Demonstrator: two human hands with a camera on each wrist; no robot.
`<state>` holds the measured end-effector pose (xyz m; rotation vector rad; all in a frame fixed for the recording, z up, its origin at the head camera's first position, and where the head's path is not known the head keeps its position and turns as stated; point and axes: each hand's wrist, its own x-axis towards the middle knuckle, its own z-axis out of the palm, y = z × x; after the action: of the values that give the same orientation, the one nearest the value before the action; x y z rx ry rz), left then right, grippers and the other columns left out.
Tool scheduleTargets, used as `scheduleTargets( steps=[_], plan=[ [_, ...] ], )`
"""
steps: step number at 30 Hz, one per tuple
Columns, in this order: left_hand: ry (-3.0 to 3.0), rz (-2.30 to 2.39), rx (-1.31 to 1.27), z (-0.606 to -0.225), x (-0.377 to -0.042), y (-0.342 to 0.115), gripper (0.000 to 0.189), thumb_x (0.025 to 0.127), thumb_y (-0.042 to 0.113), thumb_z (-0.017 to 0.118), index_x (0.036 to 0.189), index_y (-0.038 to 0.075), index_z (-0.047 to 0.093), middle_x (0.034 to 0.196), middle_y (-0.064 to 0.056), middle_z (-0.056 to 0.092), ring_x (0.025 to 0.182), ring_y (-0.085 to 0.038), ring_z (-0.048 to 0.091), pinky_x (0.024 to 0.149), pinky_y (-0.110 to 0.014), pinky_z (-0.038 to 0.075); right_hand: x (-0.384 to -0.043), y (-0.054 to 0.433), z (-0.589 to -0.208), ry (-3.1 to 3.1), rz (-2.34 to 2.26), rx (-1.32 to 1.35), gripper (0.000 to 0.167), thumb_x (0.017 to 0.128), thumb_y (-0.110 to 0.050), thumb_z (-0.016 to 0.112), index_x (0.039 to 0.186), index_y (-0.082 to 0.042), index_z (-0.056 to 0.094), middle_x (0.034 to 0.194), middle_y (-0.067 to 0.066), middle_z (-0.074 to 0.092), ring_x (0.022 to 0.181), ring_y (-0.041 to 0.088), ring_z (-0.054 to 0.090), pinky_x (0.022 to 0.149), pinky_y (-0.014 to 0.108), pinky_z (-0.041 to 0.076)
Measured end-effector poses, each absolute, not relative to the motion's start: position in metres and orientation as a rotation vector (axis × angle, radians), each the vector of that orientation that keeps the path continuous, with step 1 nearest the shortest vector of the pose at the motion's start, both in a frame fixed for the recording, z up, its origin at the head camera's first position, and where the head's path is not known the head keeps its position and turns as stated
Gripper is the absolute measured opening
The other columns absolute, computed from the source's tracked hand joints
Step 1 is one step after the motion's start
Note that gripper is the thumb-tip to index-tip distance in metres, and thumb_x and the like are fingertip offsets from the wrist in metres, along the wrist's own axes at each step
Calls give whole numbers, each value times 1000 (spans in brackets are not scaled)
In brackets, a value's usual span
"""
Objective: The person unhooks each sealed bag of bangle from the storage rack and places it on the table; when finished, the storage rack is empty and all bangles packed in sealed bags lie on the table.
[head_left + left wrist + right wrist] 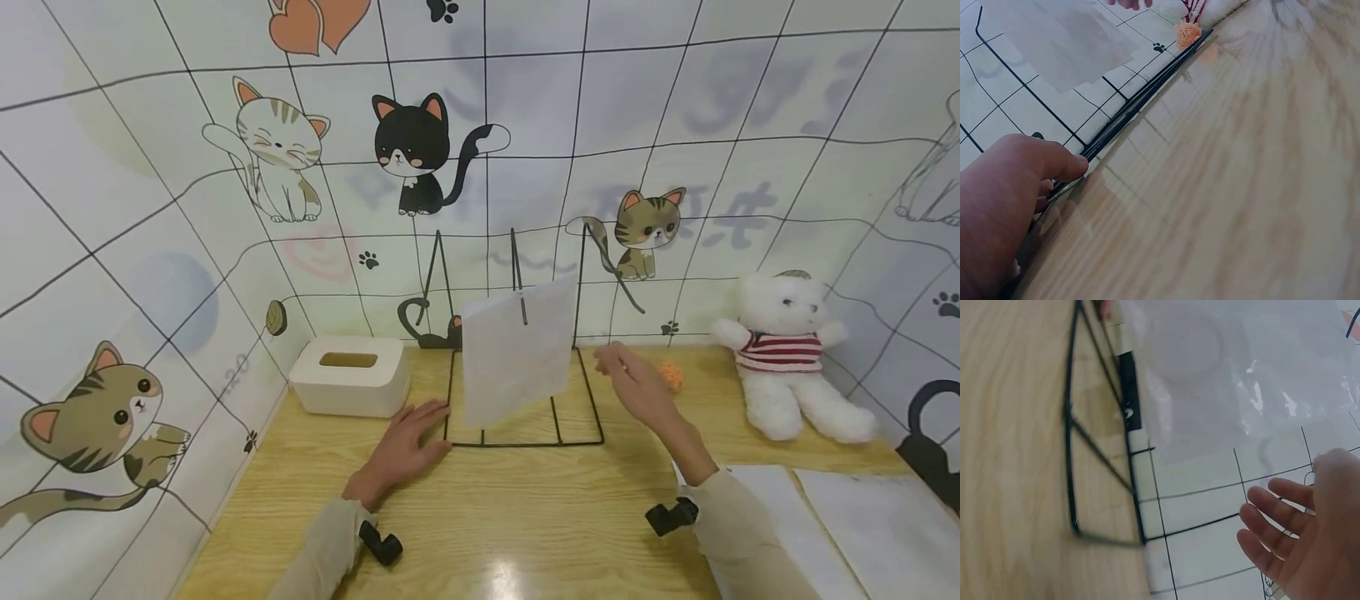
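Observation:
A black wire rack point(525, 444) stands on the table with upright rods and hooks at its top. From its middle hook hangs a flat white plastic packet point(517, 354), glossy in the right wrist view, with a faint round shape showing through it. My left hand point(408, 442) rests at the rack's left front corner, fingers extended; in the left wrist view its thumb point(1063, 161) lies right by the base rod. To the right of the rack, my right hand point(637, 383) is raised with nothing in it, its fingers point(1275, 509) loosely bent and apart.
A white tissue box point(348, 387) stands left of the rack. On the right are a small orange ball point(671, 377), a white teddy bear point(783, 358) in a striped shirt and white sheets point(780, 517) at the front. A cat-patterned wall point(540, 100) rises behind.

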<state>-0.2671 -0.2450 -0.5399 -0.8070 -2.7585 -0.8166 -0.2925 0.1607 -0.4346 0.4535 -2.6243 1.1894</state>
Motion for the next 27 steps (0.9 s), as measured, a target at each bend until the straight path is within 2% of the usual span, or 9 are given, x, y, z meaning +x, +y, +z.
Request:
scheduleTargets(
  steps=[2,6,10,16,20,24,27],
  plan=[
    [-2766,-820,-797,-540,-267,-245,61,96,39,63,147,10,50,154,-10,47,146,-30,39,122,-58,19,-298,151,-432,-2544,1277,404,48,110,-40,26,122,-7,60,110,17,67,104,33,63,83,39,50],
    [-2766,-832,-791,-540,-266,-246,61,96,39,63,148,9,50,154,-10,47,146,-31,39,122,-58,19,-298,132,-418,-2374,1454,362,49,111,-34,23,126,1,55,112,22,63,104,30,60,83,24,48],
    [-2768,-848,-796,-538,-265,-245,61,96,38,64,148,9,50,154,-10,46,146,-31,38,122,-59,18,-302,118,-412,-2293,1577,319,51,111,-33,21,130,4,50,116,24,59,107,28,55,84,18,45],
    [-2760,-820,-805,-537,-266,-245,61,96,38,63,148,8,50,154,-11,47,146,-32,39,121,-60,20,-316,107,-415,-2241,1642,279,65,109,-48,18,133,4,49,118,21,58,110,30,57,88,24,47],
    [-2756,-815,-806,-538,-266,-246,61,96,39,64,147,9,50,154,-10,47,145,-31,40,121,-60,20,-318,97,-414,-2239,1679,231,67,107,-56,20,129,0,51,116,15,57,106,25,56,91,37,49],
    [-2762,-816,-808,-540,-267,-245,62,96,41,63,148,10,50,154,-9,47,146,-30,39,121,-59,20,-316,88,-414,-2259,1703,233,62,106,-57,24,113,0,49,103,14,49,96,24,46,88,40,41],
    [-2766,-820,-806,-541,-268,-245,62,96,42,62,148,11,50,154,-8,46,146,-29,39,122,-58,20,-313,84,-414,-2253,1725,245,59,106,-53,27,110,1,48,102,16,45,96,25,42,88,39,36]
  ],
)
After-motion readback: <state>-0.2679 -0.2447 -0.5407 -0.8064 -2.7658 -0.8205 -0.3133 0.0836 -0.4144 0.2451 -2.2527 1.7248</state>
